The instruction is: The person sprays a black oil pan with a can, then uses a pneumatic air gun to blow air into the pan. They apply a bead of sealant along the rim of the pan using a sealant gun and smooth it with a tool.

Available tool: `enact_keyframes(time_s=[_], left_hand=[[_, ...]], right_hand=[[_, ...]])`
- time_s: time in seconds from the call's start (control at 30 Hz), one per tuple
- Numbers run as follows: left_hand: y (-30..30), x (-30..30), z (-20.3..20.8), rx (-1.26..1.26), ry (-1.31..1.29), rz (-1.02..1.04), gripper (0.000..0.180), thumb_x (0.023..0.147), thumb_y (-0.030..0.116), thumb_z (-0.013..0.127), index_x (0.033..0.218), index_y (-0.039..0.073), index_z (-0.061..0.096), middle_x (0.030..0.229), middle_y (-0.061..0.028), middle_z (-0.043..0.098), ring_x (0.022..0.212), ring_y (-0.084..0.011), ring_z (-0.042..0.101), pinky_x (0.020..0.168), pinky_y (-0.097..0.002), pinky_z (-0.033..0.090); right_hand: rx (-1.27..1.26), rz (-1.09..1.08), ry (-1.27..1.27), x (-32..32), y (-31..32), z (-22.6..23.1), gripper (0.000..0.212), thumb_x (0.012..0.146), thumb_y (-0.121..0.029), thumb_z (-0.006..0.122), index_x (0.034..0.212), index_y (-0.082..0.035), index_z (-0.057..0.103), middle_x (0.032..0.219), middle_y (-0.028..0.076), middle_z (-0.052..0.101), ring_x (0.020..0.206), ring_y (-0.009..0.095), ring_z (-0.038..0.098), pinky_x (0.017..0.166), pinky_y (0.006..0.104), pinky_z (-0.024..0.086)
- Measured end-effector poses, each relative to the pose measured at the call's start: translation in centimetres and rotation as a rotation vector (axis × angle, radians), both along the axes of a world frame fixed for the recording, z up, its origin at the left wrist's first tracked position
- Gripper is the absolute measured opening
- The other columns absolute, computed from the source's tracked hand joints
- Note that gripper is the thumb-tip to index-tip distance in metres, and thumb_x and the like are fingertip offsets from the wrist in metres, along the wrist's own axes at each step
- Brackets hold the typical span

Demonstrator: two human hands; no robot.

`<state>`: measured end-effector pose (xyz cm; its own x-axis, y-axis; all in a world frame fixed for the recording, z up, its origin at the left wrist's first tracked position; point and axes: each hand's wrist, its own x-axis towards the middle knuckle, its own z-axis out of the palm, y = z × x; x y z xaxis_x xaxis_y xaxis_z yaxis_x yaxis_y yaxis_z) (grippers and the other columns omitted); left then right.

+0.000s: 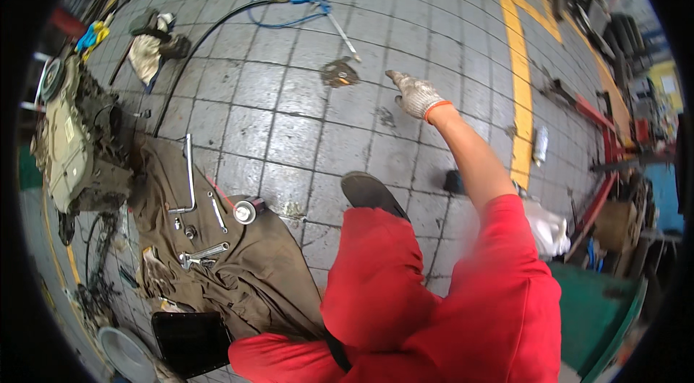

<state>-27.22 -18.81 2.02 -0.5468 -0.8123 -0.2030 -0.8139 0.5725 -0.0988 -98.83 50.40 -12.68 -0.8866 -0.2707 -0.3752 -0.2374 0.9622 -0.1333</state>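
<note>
My right hand point(417, 96), in a whitish knit glove with an orange cuff, reaches forward above the tiled floor. Its fingers point ahead and to the left, apart from the thumb, and nothing shows in them. Nearest to it on the floor is a dark, dirty patch of debris point(340, 73) with a small orange piece on it. Just beyond lies a blue-handled air gun point(316, 5) with a long pale nozzle, joined to a black hose point(210, 33). My left hand does not show; my red-clad legs point(376, 278) fill the lower middle.
On a brown cloth point(253, 274) at left lie an L-shaped wrench point(191, 173), a spanner point(217, 211), an adjustable wrench point(204, 254), sockets and a spray can point(246, 211). A large gearbox-like casing point(76, 137) stands farther left. A black pan point(189, 343) is near my leg.
</note>
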Motion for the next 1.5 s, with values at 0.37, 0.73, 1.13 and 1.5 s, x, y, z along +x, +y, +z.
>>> enact_keyframes(time_s=[0.37, 0.73, 1.13, 1.5], left_hand=[[5.5, 5.5, -0.7, -0.221, -0.096, 0.161, 0.050, 0.114, 0.019, 0.045, 0.162, 0.002, 0.048, 0.163, -0.0182, 0.053, 0.152, -0.0326, 0.049, 0.130, -0.0451, 0.034], [10.2, 14.0, -0.6, -0.411, -0.272, 0.164, 0.054, 0.113, 0.011, 0.042, 0.166, 0.001, 0.039, 0.168, -0.0187, 0.046, 0.153, -0.0316, 0.047, 0.131, -0.0406, 0.034], [8.5, 17.7, -3.7, -0.378, -0.067, 0.185, 0.066, 0.105, -0.001, 0.048, 0.169, 0.005, 0.033, 0.172, -0.0212, 0.039, 0.152, -0.0358, 0.047, 0.126, -0.0419, 0.042], [4.2, 16.4, -5.2, -0.483, -0.101, 0.181, 0.050, 0.112, 0.012, 0.052, 0.162, 0.011, 0.048, 0.160, -0.0149, 0.056, 0.138, -0.0311, 0.063, 0.112, -0.0393, 0.056]], right_hand=[[-0.104, -0.125, 0.128, -27.4, -12.4, -11.0, 0.072, 0.095, -0.023, 0.065, 0.165, -0.018, 0.045, 0.157, 0.026, 0.057, 0.141, 0.042, 0.060, 0.118, 0.0475, 0.050], [-0.315, -0.050, 0.072, -30.8, -15.7, -15.9, 0.088, 0.090, -0.010, 0.058, 0.171, -0.010, 0.024, 0.146, 0.034, 0.062, 0.127, 0.048, 0.068, 0.107, 0.0517, 0.055], [-0.992, 0.214, -0.718, -3.0, -27.7, -4.7, 0.076, 0.103, -0.022, 0.070, 0.158, 0.015, 0.033, 0.160, 0.031, 0.053, 0.134, 0.034, 0.066, 0.106, 0.0392, 0.057], [0.326, 1.585, 0.204, -9.1, -28.4, -10.4, 0.056, 0.101, -0.008, 0.059, 0.153, -0.028, 0.057, 0.154, 0.007, 0.058, 0.142, 0.031, 0.058, 0.124, 0.0479, 0.041]])
